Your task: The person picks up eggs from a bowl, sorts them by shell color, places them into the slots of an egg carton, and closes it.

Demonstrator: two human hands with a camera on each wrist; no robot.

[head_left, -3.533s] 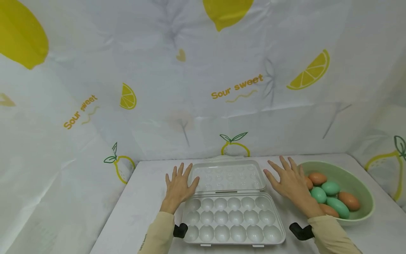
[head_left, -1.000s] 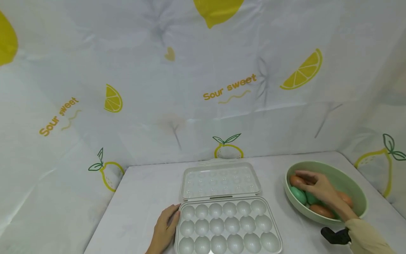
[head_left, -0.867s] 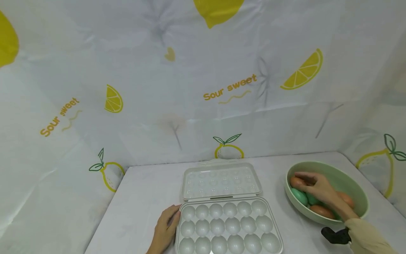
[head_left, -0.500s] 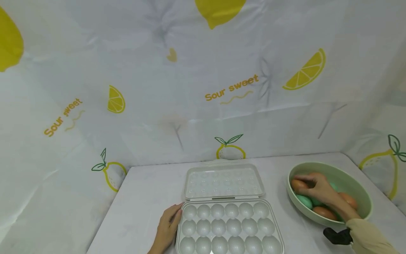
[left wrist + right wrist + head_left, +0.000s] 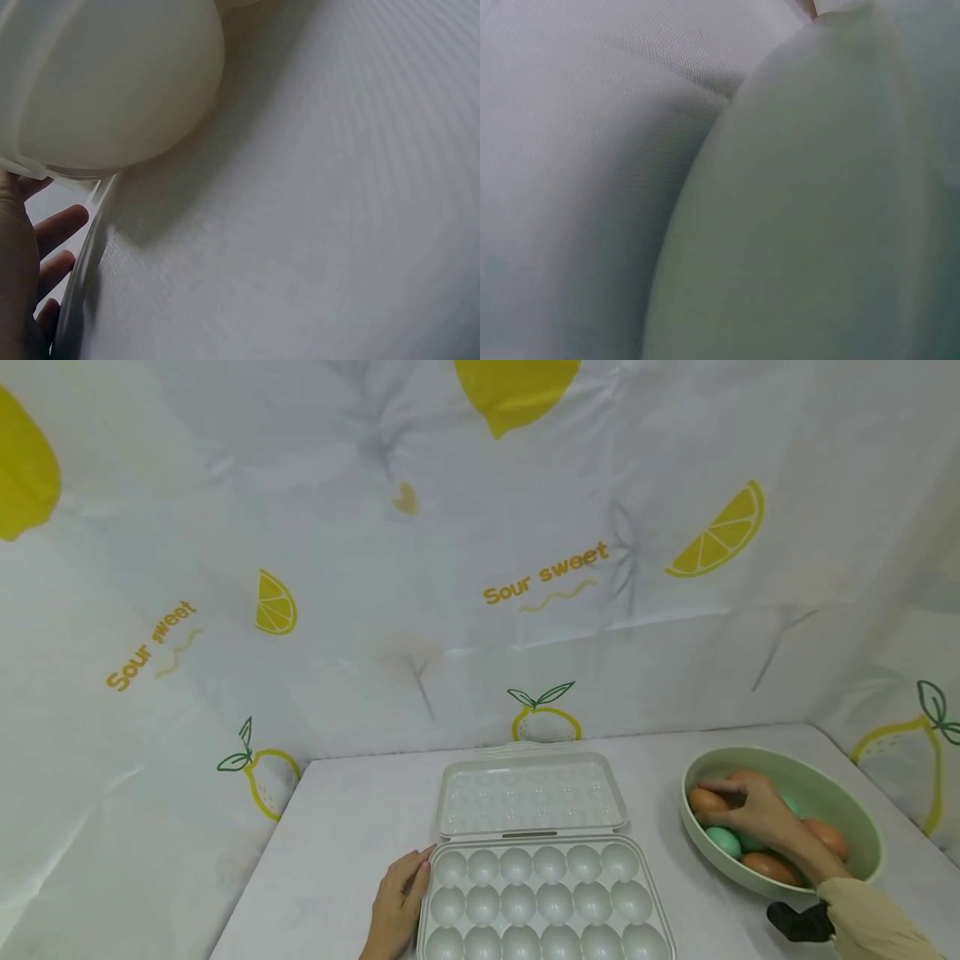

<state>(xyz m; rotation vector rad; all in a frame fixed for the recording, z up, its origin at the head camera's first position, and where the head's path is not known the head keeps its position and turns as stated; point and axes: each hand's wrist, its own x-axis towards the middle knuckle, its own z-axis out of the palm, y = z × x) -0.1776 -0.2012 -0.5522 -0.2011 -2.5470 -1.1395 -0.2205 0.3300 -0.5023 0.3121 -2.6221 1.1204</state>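
A white egg storage box [image 5: 555,906] lies unfolded, its base showing rows of round hollows and its lid [image 5: 532,789] flat behind. My left hand [image 5: 397,900] rests against the base's left edge. In the left wrist view its fingers [image 5: 64,227] hang loosely beside the rounded underside [image 5: 127,82] of the box. At the right, my right hand [image 5: 767,817] reaches into a pale green bowl [image 5: 851,822]. Thumb and fingers pinch a brown egg [image 5: 705,802] near the bowl's left wall. The right wrist view holds only the bowl's outer wall [image 5: 795,210].
Other brown eggs [image 5: 771,867] and green eggs [image 5: 723,841] lie in the bowl, partly covered by my right hand. A white tabletop [image 5: 330,835] carries everything. Behind it hangs a white cloth [image 5: 450,652] with lemon prints.
Both hands were spread over the table at first. The left has since come to the box's left edge, the right into the bowl, where it has taken hold of a brown egg.
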